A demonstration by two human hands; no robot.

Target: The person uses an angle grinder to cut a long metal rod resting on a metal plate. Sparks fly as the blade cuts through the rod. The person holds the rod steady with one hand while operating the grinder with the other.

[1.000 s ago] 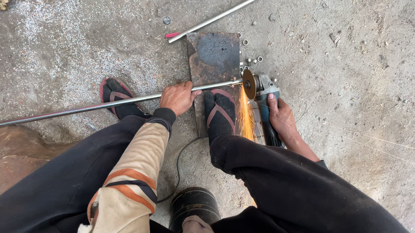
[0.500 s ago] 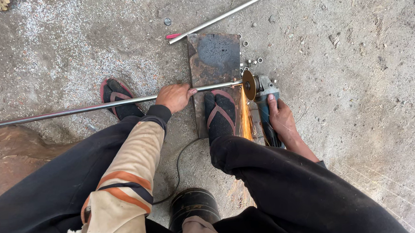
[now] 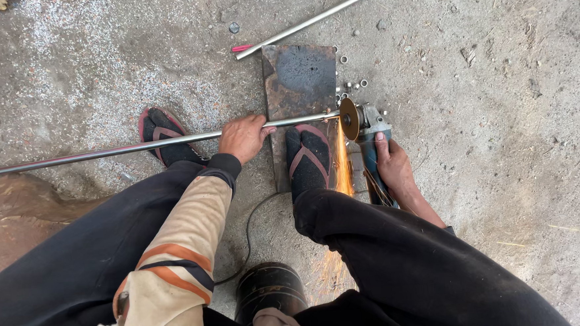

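My left hand [image 3: 242,138] grips a long thin metal rod [image 3: 104,153] that lies across the floor and over a rusty steel plate [image 3: 299,83]. My right hand [image 3: 393,167] holds a blue angle grinder [image 3: 368,139]. Its disc [image 3: 349,119] touches the rod's right end, and orange sparks [image 3: 342,170] stream back toward me. My right foot [image 3: 308,159] in a sandal stands on the plate beside the sparks. My left foot [image 3: 163,136] rests behind the rod.
A second metal rod [image 3: 322,16] with a red tip lies beyond the plate. Several small cut metal rings [image 3: 352,85] are scattered by the grinder. A black round container [image 3: 270,290] sits between my legs, and the grinder's cable [image 3: 247,231] runs over the concrete floor.
None of the hands or the rod has visibly shifted; the grinder stays at the rod's end and the sparks keep flying.
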